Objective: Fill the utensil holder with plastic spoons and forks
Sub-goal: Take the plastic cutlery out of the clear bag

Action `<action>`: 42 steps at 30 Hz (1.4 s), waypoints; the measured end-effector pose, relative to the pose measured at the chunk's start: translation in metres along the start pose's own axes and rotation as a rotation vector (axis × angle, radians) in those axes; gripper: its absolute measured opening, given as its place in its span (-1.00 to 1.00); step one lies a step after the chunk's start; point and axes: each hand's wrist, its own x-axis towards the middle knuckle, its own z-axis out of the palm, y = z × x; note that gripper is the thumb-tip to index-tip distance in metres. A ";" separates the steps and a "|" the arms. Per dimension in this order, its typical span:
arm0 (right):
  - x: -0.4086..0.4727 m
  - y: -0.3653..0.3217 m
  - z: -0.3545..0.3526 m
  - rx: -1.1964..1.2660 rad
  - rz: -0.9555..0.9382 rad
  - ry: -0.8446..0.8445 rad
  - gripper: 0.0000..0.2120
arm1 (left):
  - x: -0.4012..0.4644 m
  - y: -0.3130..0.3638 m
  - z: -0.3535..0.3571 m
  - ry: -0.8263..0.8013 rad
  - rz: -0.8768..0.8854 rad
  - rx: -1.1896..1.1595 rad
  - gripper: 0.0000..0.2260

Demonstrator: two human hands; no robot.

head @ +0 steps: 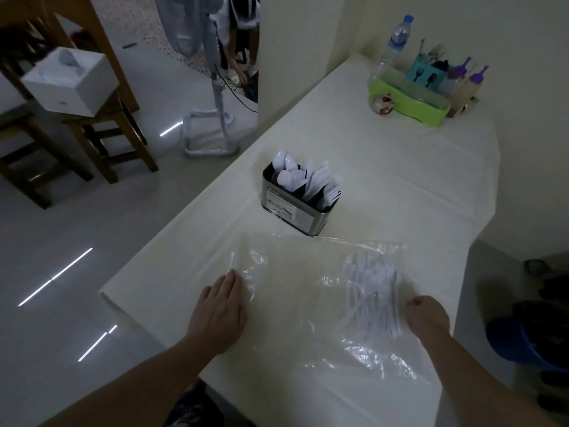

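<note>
Clear plastic, a large flat bag (311, 291), lies across the near end of the table (385, 186), just in front of the holder (297, 200); take the holder as your reference. The bag's far edge almost reaches the holder's base. The table's left edge runs close past the holder's left side, with pale tiled floor (61, 241) beyond it. The cloth to the holder's right and behind it is bare as far as a green tray (412, 101) in the far corner.

Your left hand (220, 306) lies flat, fingers straight, pressing the bag's left part, nearer you than the holder. Your right hand (428, 318) is curled at the bag's right side, just beside a bundle of white utensils (374, 291) inside the bag. Whether it grips plastic or nothing, I cannot tell.

The surface is a cream tablecloth, creased, in dim light. Left of the holder across the floor: wooden stools (101, 143), a white box (69, 81), and a fan stand (212, 127).

The holder is steel, with a label on the near face. Spoons (288, 171) stand in its left part, forks (328, 186) in its right, heads up. The tray holds a water bottle (397, 38), a teal cutlery caddy (426, 72) and purple-capped bottles (471, 81).
</note>
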 end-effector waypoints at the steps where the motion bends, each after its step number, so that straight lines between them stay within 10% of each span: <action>1: 0.000 -0.001 0.000 0.004 -0.001 0.000 -0.70 | 0.001 0.001 0.000 0.001 -0.005 -0.003 -0.46; 42: -0.109 -0.069 -0.083 0.168 -0.364 0.255 -0.82 | 0.004 -0.001 -0.003 -0.069 0.014 -0.064 -0.43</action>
